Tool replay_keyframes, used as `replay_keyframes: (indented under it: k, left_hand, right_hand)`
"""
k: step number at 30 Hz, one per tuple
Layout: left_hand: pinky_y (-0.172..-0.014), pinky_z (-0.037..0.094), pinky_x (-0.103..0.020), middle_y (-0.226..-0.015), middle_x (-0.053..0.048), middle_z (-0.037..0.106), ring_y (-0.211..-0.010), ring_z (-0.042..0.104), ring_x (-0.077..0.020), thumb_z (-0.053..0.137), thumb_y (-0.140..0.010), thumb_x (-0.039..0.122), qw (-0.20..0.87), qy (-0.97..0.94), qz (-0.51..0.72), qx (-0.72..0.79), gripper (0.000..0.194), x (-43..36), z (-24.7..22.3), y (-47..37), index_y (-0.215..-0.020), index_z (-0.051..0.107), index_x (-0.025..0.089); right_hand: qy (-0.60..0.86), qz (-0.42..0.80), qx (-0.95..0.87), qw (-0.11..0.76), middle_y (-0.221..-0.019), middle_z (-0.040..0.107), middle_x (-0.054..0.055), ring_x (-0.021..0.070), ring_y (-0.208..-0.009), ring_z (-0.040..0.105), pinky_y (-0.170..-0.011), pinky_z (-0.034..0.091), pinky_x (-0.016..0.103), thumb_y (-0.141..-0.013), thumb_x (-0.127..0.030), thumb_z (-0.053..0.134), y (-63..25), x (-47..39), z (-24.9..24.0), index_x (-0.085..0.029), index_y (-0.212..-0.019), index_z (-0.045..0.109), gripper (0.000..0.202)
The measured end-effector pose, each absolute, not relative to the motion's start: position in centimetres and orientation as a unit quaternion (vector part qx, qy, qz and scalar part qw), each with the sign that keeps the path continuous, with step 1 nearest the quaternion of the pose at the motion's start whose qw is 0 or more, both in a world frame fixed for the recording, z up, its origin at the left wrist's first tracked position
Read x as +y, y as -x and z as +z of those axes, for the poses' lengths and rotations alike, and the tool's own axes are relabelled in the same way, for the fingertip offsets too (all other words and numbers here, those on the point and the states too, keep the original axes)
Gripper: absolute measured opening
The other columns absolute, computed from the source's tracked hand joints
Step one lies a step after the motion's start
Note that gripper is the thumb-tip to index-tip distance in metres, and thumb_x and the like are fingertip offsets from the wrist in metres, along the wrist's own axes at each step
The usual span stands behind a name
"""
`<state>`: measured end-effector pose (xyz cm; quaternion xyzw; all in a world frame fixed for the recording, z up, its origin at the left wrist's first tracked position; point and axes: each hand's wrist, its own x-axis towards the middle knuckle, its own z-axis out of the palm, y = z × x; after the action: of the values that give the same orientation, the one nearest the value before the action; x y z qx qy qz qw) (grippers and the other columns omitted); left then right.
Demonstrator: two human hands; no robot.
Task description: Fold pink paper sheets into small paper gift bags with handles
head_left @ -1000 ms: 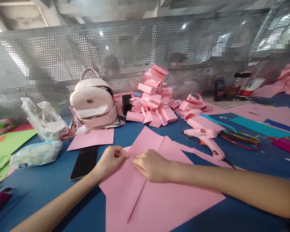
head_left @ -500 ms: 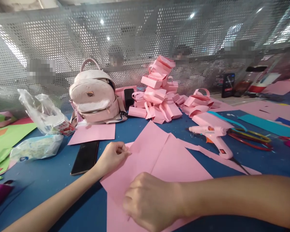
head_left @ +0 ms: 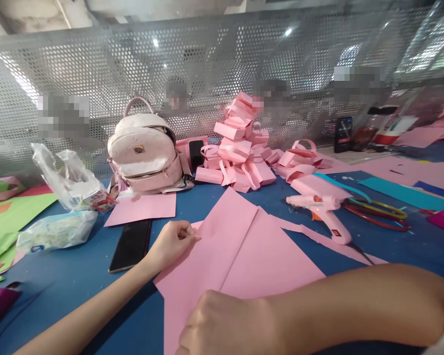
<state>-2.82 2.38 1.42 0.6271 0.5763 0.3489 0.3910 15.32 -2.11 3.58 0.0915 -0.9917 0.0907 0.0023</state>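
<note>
Curled inward, just left of the middle of the head view, the left hand (head_left: 175,241) has its thumb and forefinger tips drawn together at the left edge of the pink paper (head_left: 270,256); whether it pinches the paper or only steadies it, I cannot tell. At bottom centre, the right hand (head_left: 224,323) is bent like a loose fist, knuckles up, over the lower part of the paper. Its fingertips are hidden, so its hold cannot be told.

What has changed is the right hand: a second ago it was next to the left one, and now it is down by the lower frame edge, while the left has hardly shifted. Between them a diagonal line (head_left: 240,246), an edge or a crease, shows from the paper's upper right down to the right knuckles. I judge this to be a pressing stroke along that line, with the left hand as the anchor.

The paper lies on the blue surface (head_left: 107,315), centre to lower centre. A dark phone (head_left: 131,246) is just left of the left hand, a pink glue gun (head_left: 327,214) right of centre, and a pile of folded pink pieces (head_left: 240,153) stands beyond, upper centre.
</note>
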Motion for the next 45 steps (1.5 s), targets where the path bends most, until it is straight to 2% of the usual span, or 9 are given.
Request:
replay_keyframes:
  k: [4,8,13,18,25,31,36,40,45]
  left_hand:
    - [-0.051,0.027,-0.023,-0.055,0.005,0.047,-0.052,0.040,-0.0096,0.065,-0.076,0.045,0.395,-0.626,0.349,0.575,0.035,2.4,1.3,2.8,-0.061,0.047,0.019]
    - [-0.050,0.025,-0.022,-0.054,0.006,0.045,-0.051,0.037,-0.0091,0.065,-0.076,0.046,0.399,-0.623,0.347,0.576,0.037,2.3,1.4,2.7,-0.061,0.045,0.020]
    - [-0.051,0.025,-0.023,-0.055,0.005,0.047,-0.051,0.038,-0.0093,0.066,-0.076,0.046,0.405,-0.624,0.345,0.572,0.036,2.2,1.7,2.6,-0.062,0.047,0.019]
    - [-0.050,0.024,-0.022,-0.054,0.006,0.045,-0.050,0.036,-0.0089,0.066,-0.077,0.044,0.414,-0.621,0.339,0.573,0.034,2.2,1.9,2.6,-0.063,0.048,0.019]
    - [-0.050,0.024,-0.022,-0.057,0.006,0.044,-0.051,0.034,-0.0084,0.065,-0.078,0.045,0.418,-0.620,0.327,0.578,0.037,2.3,2.1,2.5,-0.062,0.045,0.020]
    - [-0.050,0.023,-0.022,-0.054,0.007,0.041,-0.050,0.033,-0.0081,0.067,-0.076,0.049,0.412,-0.622,0.329,0.579,0.040,2.3,2.1,2.5,-0.060,0.043,0.020]
    - [-0.048,0.022,-0.022,-0.052,0.007,0.042,-0.048,0.034,-0.0079,0.070,-0.072,0.052,0.408,-0.618,0.337,0.582,0.042,2.1,2.4,2.3,-0.059,0.046,0.020]
    - [-0.048,0.022,-0.022,-0.051,0.006,0.044,-0.047,0.034,-0.0079,0.071,-0.069,0.054,0.403,-0.614,0.343,0.586,0.043,1.4,3.0,1.6,-0.059,0.047,0.019]
    - [-0.047,0.022,-0.022,-0.051,0.005,0.046,-0.047,0.035,-0.0080,0.072,-0.067,0.052,0.402,-0.608,0.344,0.592,0.041,0.6,4.0,0.8,-0.059,0.049,0.019]
  right_hand:
    - [-0.102,0.178,-0.976,-0.067,-0.067,0.060,-0.005,0.0125,-0.056,0.047,-0.041,0.026,0.027,-0.091,-0.019,0.056,-14.1,-1.8,3.6,-0.022,-0.063,0.032,0.037]
    - [-0.101,0.248,-0.954,-0.137,-0.062,0.055,-0.006,0.0129,-0.054,0.047,-0.045,0.027,0.026,-0.083,-0.018,0.056,-12.5,-1.2,4.2,-0.023,-0.065,0.033,0.030]
    - [0.001,0.276,-0.960,-0.049,-0.066,0.053,-0.008,0.0110,-0.059,0.044,-0.053,0.030,0.024,-0.084,-0.020,0.051,-13.6,0.6,5.2,-0.021,-0.065,0.042,0.022]
    - [0.144,0.175,-0.974,0.010,-0.056,0.049,-0.007,0.0108,-0.053,0.031,-0.052,0.024,0.026,-0.078,-0.017,0.055,-17.7,4.3,4.8,-0.019,-0.058,0.038,0.026]
    - [0.323,0.059,-0.944,0.034,-0.065,0.063,0.001,0.0127,-0.058,0.048,-0.056,0.022,0.029,-0.085,-0.013,0.044,-23.1,9.6,4.3,-0.018,-0.064,0.049,0.023]
    - [0.415,-0.010,-0.910,0.019,-0.078,0.072,0.008,0.0195,-0.070,0.064,-0.056,0.022,0.031,-0.089,-0.016,0.045,-23.7,10.8,3.6,-0.017,-0.075,0.063,0.022]
    - [0.444,-0.040,-0.895,-0.006,-0.088,0.073,0.012,0.0231,-0.081,0.068,-0.064,0.039,0.030,-0.096,-0.019,0.045,-23.5,10.8,3.7,-0.015,-0.088,0.069,0.026]
    - [0.460,-0.047,-0.886,-0.034,-0.111,0.068,0.009,0.0216,-0.095,0.066,-0.083,0.054,0.040,-0.099,-0.032,0.056,-23.9,11.1,3.6,-0.014,-0.112,0.065,0.024]
    - [0.473,-0.051,-0.878,-0.052,-0.125,0.061,0.010,0.0236,-0.105,0.064,-0.087,0.056,0.045,-0.097,-0.034,0.061,-24.4,11.4,3.3,-0.017,-0.126,0.058,0.034]
